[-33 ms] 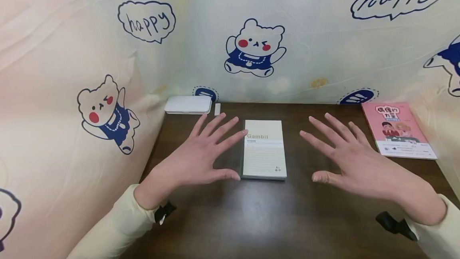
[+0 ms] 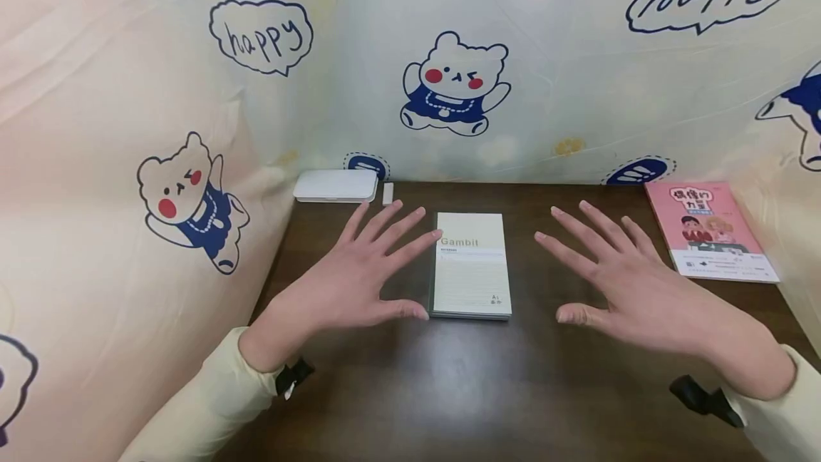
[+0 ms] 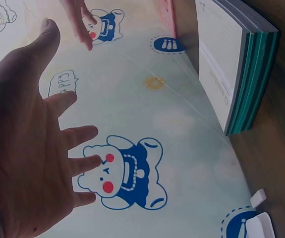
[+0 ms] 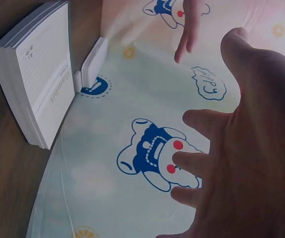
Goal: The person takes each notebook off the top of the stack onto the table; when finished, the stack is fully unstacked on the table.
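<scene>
We find the notebooks [image 2: 473, 276] stacked at the centre of the head view. The left hand [image 2: 355, 273], left of centre, and the right hand [image 2: 644, 294], at the right, have fingers spread wide; we record 0 things held. Both wrist views show a gap between hand and notebooks. We judge this a ready stance, no grasp begun; handling the notebooks would call for lowering the 2 hands and gripping the edges.
</scene>
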The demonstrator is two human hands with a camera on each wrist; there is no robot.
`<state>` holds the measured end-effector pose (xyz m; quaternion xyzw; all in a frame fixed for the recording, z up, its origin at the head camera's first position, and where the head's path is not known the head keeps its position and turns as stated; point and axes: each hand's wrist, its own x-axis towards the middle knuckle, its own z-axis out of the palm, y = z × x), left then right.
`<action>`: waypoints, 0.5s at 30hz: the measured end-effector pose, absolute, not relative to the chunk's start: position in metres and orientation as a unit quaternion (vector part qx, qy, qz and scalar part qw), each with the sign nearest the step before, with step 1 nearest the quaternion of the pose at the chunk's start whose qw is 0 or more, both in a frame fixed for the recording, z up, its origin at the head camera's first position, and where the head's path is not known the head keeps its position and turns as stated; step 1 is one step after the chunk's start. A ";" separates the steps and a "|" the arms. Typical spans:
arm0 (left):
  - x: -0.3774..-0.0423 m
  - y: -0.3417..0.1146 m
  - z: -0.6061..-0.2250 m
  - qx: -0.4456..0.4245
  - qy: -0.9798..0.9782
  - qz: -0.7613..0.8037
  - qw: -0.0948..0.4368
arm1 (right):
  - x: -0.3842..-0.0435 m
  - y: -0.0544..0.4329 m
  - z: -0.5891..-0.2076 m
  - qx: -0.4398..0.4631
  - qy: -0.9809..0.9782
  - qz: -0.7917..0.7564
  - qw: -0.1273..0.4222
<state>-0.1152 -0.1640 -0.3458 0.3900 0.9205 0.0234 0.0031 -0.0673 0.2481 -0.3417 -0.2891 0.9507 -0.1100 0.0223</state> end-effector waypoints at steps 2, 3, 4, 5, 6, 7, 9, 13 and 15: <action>-0.115 -0.164 -0.346 0.391 0.920 0.022 0.002 | -0.067 0.248 -0.342 -0.288 0.951 -0.112 0.019; -0.115 -0.164 -0.346 0.392 0.920 0.022 0.002 | -0.066 0.248 -0.343 -0.288 0.951 -0.112 0.018; -0.115 -0.164 -0.346 0.393 0.919 0.024 0.001 | -0.066 0.248 -0.343 -0.287 0.951 -0.114 0.016; -0.115 -0.164 -0.346 0.394 0.919 0.025 0.000 | -0.066 0.248 -0.344 -0.287 0.951 -0.116 0.015; -0.115 -0.164 -0.347 0.395 0.918 0.027 -0.002 | -0.066 0.248 -0.345 -0.289 0.950 -0.118 0.012; -0.115 -0.164 -0.349 0.394 0.919 0.033 -0.005 | -0.066 0.248 -0.346 -0.292 0.949 -0.121 0.011; -0.117 -0.163 -0.354 0.390 0.920 0.047 -0.014 | -0.067 0.249 -0.351 -0.296 0.947 -0.129 0.013; -0.127 -0.159 -0.383 0.339 0.933 0.115 -0.026 | -0.074 0.249 -0.370 -0.284 0.947 -0.148 0.032; -0.135 -0.156 -0.404 0.287 0.943 0.166 -0.020 | -0.081 0.247 -0.387 -0.268 0.947 -0.166 0.053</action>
